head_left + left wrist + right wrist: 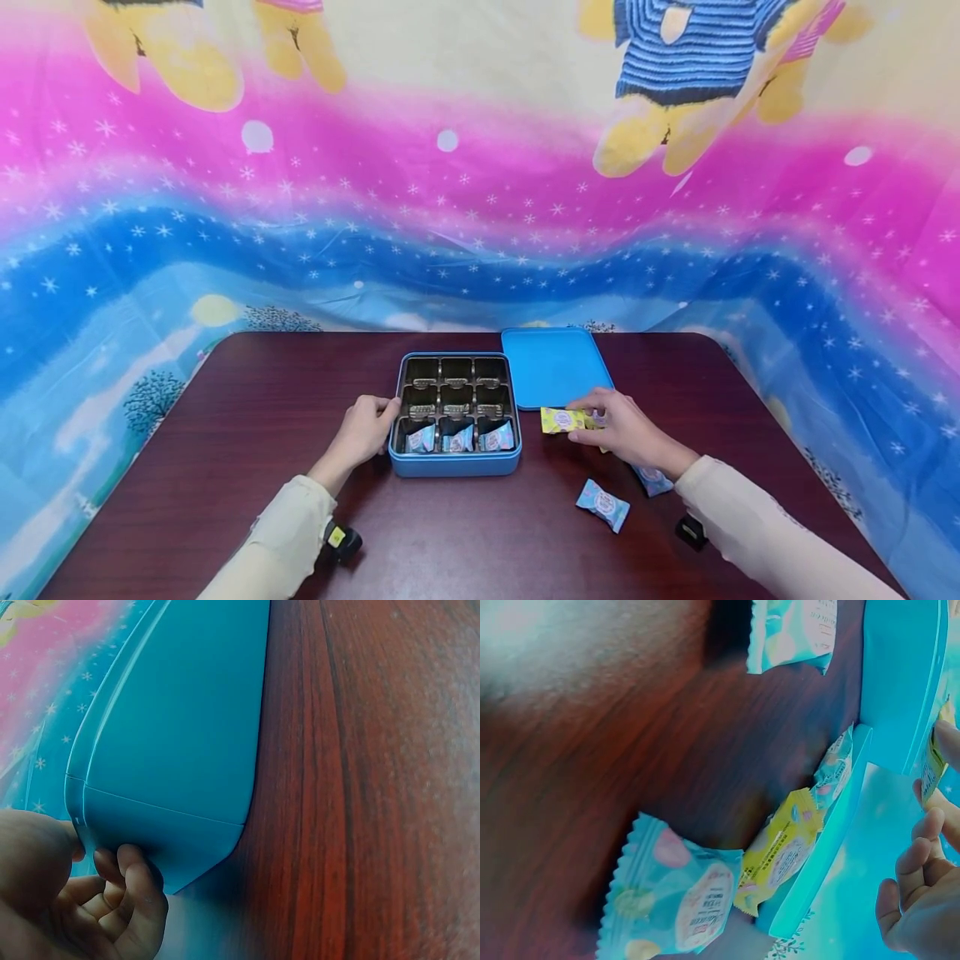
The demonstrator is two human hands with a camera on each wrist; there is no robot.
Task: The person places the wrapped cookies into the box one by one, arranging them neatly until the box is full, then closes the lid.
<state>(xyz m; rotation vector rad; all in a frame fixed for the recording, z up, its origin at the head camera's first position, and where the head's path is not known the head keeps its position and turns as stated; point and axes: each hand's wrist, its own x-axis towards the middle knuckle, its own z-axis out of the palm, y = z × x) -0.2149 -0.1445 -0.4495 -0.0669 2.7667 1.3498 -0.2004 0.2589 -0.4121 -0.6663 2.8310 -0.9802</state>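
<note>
A blue box (456, 465) with a dark compartmented insert stands mid-table, three blue-wrapped candies (496, 437) in its front row. My left hand (362, 432) holds the box at its left side; in the left wrist view its thumb and curled fingers are at the corner of the blue wall (172, 750). To the right of the box, my right hand (626, 429) pinches a yellow-wrapped candy (561, 420) between thumb and fingers, above the table. A blue-wrapped candy (603, 506) lies nearer me, and another (654, 480) is partly hidden by the right wrist.
The flat blue lid (558, 367) lies behind the right hand, beside the box. In the right wrist view a loose yellow candy (784, 851) lies by the lid's edge among blue ones. A patterned cloth (480, 208) hangs behind the dark wooden table (300, 367).
</note>
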